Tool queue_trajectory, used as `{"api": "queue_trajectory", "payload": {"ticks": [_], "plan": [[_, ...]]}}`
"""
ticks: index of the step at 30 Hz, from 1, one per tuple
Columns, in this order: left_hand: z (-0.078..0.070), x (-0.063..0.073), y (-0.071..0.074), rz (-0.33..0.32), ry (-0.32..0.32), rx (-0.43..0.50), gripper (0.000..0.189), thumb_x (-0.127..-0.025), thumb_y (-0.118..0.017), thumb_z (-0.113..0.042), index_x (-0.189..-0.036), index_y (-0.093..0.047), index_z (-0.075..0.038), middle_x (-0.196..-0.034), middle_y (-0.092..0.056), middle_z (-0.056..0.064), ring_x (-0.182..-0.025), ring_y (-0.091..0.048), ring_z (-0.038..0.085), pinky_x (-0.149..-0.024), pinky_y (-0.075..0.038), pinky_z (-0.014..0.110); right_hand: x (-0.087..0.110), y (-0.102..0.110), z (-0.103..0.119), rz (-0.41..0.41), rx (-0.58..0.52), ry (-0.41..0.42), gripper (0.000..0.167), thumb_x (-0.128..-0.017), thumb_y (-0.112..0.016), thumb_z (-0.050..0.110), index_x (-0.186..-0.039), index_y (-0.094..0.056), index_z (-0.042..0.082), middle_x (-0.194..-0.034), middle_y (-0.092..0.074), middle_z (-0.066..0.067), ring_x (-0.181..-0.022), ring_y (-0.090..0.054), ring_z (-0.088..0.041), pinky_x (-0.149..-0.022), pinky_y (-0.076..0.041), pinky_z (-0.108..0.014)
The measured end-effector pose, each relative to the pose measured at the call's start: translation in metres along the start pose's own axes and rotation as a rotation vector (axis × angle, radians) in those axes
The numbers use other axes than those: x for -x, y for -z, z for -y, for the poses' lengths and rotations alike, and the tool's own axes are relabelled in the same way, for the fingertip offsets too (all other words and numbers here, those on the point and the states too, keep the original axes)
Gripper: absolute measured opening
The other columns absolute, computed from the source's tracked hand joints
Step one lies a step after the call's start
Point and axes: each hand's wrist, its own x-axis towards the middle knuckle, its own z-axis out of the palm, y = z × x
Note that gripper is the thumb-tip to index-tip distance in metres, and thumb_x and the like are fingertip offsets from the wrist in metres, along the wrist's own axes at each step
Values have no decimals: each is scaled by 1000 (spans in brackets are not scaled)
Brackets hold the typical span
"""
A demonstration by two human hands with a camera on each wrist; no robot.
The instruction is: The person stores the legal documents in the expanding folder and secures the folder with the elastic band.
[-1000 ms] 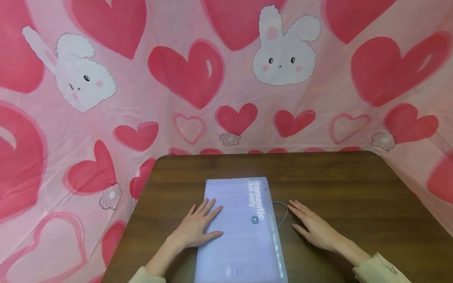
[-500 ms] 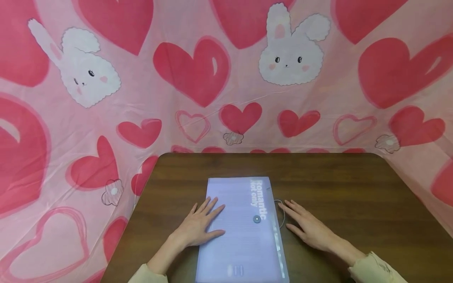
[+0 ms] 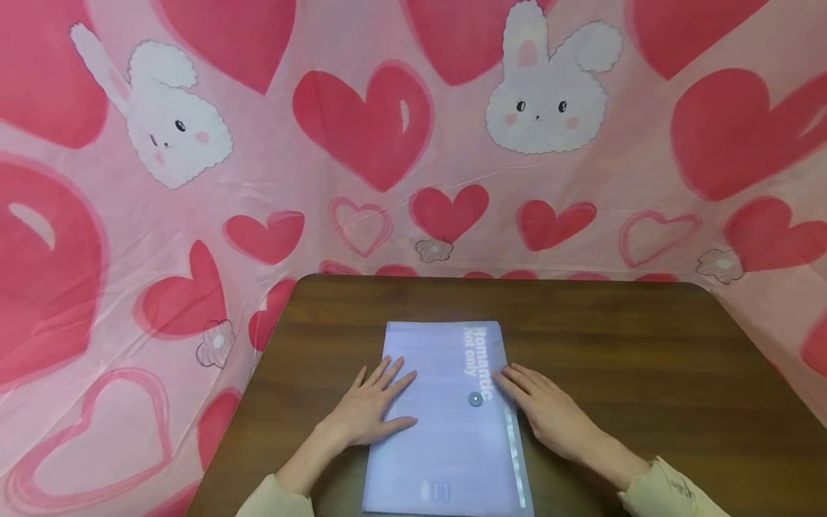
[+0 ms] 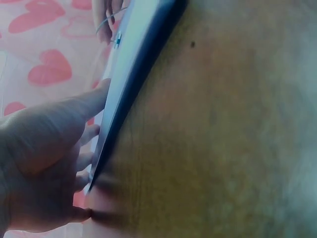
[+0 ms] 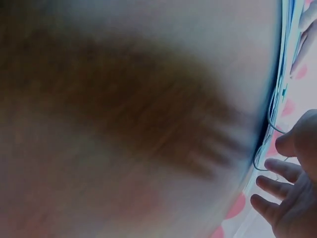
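A pale lilac file folder (image 3: pixel 446 431), printed with white lettering, lies flat on the table. A round grey button (image 3: pixel 475 398) sits on its cover near the right side. My left hand (image 3: pixel 368 406) rests on the folder's left part, fingers spread. My right hand (image 3: pixel 549 409) is at the folder's right edge, its fingertips over the border and its fingers fairly straight. In the right wrist view a thin elastic cord (image 5: pixel 270 121) loops out from the folder's edge beside the right thumb and fingers. Whether the fingers touch the cord I cannot tell.
The brown wooden table (image 3: pixel 620 345) extends around the folder on all sides. Behind it and along the sides hangs a pink cloth (image 3: pixel 362 237) patterned with hearts and rabbits.
My right hand has moved left, from the bare table to the folder's right edge and over the cord. The left hand stays on the folder. The head view has shifted slightly.
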Motion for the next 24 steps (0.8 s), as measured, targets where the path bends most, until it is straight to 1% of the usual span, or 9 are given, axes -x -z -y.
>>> {"api": "queue_trajectory", "payload": {"ticks": [3, 6, 10, 13, 16, 19, 21, 24], "plan": [[0, -1, 0, 9, 7, -4, 82, -103, -64, -65, -171, -41, -24, -183, -29, 11, -171, -22, 39, -131, -25, 75, -2, -2, -1, 4, 28, 4, 58, -95, -81, 5, -151, -65, 6, -149, -69, -18, -139, -66, -39, -110, -59, -55], [0, -1, 1, 18, 14, -3, 83, -103, -63, -66, -172, -40, -25, -183, -28, 10, -171, -21, 39, -132, -24, 75, -5, -2, -1, 27, 25, -5, 59, -95, -84, 12, -151, -65, 7, -150, -69, -19, -139, -67, -39, -110, -59, -55], [1, -1, 0, 22, 14, -7, 83, -103, -63, -66, -172, -40, -26, -183, -27, 9, -172, -20, 38, -133, -24, 74, -9, 1, 0, 40, 10, -1, 63, -92, -88, 14, -150, -66, 7, -150, -69, -20, -138, -67, -40, -110, -59, -56], [1, -2, 0, 25, 15, -14, 82, -103, -63, -66, -172, -39, -27, -183, -27, 9, -172, -20, 38, -133, -24, 74, -13, 1, 1, 53, 6, 5, 59, -92, -88, 14, -147, -68, 6, -149, -69, -20, -138, -66, -40, -112, -57, -57], [1, -3, -1, 30, 19, -18, 83, -103, -62, -67, -172, -38, -28, -184, -26, 8, -172, -19, 37, -133, -23, 73, -19, 0, 4, 95, 21, 14, 50, -96, -83, 12, -144, -70, 6, -146, -70, -19, -139, -65, -40, -115, -55, -59], [2, -3, -2, 33, 20, -18, 83, -103, -62, -67, -173, -37, -28, -184, -25, 7, -172, -19, 37, -134, -23, 73, -25, 1, 11, 141, 51, 31, 41, -98, -78, 5, -139, -71, 2, -143, -70, -22, -139, -64, -42, -117, -53, -61], [2, -3, -2, 29, 14, -20, 83, -104, -61, -66, -173, -37, -28, -184, -25, 8, -172, -19, 37, -134, -23, 73, -30, 1, 18, 157, 84, 50, 39, -97, -77, 0, -136, -71, 0, -140, -71, -23, -137, -65, -44, -117, -53, -60], [1, -3, -3, 22, 9, -25, 82, -104, -61, -66, -173, -38, -28, -184, -25, 10, -172, -19, 40, -133, -24, 73, -37, -1, 28, 151, 153, 87, 39, -93, -78, -5, -132, -72, -2, -133, -71, -23, -132, -66, -42, -115, -55, -58]]}}
